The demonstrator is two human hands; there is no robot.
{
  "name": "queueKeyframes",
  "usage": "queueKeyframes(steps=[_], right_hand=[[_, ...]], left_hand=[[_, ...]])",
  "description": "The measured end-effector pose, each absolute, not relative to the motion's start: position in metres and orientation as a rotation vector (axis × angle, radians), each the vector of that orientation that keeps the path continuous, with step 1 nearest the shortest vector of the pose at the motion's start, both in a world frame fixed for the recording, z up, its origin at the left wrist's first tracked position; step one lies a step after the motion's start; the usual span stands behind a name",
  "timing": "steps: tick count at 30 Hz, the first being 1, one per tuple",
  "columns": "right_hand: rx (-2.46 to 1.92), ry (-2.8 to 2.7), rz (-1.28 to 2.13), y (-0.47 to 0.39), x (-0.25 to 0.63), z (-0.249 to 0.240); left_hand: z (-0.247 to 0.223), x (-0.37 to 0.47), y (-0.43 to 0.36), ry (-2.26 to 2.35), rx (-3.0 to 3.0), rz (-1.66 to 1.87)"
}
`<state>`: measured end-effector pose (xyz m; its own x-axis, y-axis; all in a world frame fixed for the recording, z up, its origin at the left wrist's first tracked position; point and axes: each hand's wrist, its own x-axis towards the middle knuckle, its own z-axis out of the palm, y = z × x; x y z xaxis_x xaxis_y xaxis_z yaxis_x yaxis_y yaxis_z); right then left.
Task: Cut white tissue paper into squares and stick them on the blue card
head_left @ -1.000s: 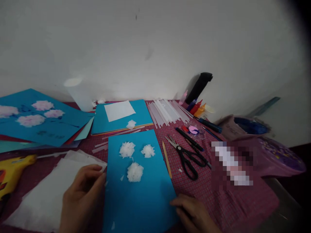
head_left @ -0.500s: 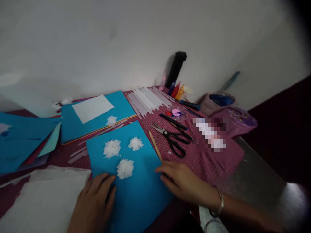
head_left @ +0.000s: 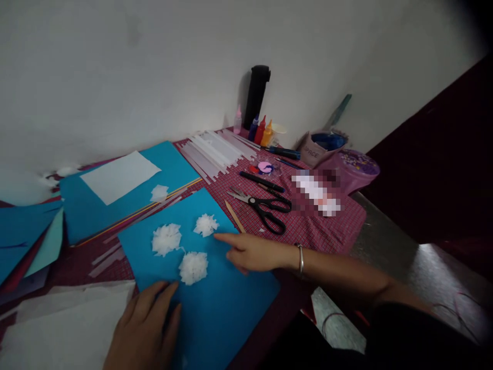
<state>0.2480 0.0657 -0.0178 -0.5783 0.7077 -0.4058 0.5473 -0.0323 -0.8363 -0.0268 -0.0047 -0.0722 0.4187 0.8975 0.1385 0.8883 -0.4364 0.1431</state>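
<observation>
On the blue sheet of paper (head_left: pixel 234 293) lie three white tissue-paper flowers: one at the left (head_left: pixel 166 239), a smaller one (head_left: pixel 206 225) at the upper right and one (head_left: pixel 193 267) nearest me. My left hand (head_left: pixel 144 324) rests flat and open on the sheet's left edge, fingertips just below the nearest flower, holding nothing. With its index finger stretched out, my right hand (head_left: pixel 254 252) points beside the smaller flower; its other fingers are loosely curled and I see nothing in them. Just beyond it lie a wooden stick (head_left: pixel 234 216) and black-handled scissors (head_left: pixel 264 205).
White tissue sheets (head_left: pixel 69 324) lie at the left. Behind are another blue sheet (head_left: pixel 173 159) with white paper (head_left: pixel 119 177), and white paper strips (head_left: pixel 219 151). Small paint bottles (head_left: pixel 260 131), a black marker (head_left: pixel 262 181) and a bag marked SPACE (head_left: pixel 311 151) sit toward the right.
My right hand has moved from the sheet's right edge up and inward, its index finger now extended near the smaller flower. My left hand stays on the sheet. The view has shifted slightly right.
</observation>
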Motion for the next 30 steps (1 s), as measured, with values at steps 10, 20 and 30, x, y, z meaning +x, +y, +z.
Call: queueKeyframes(steps=[10,20,30], right_hand=[[-1.358,-1.666,2.109,0.054,0.252,-0.011],[-1.190,-1.171,2.344,0.036,0.247,-0.020],[-0.943,-0.816,2.598,0.000,0.247,-0.034]], left_hand=[[-0.064,-0.023,-0.006,1.593,2.595,0.354],[-0.061,-0.019,-0.007,1.603,2.647,0.325],[-0.063,-0.020,-0.009,1.646,2.598,0.305]])
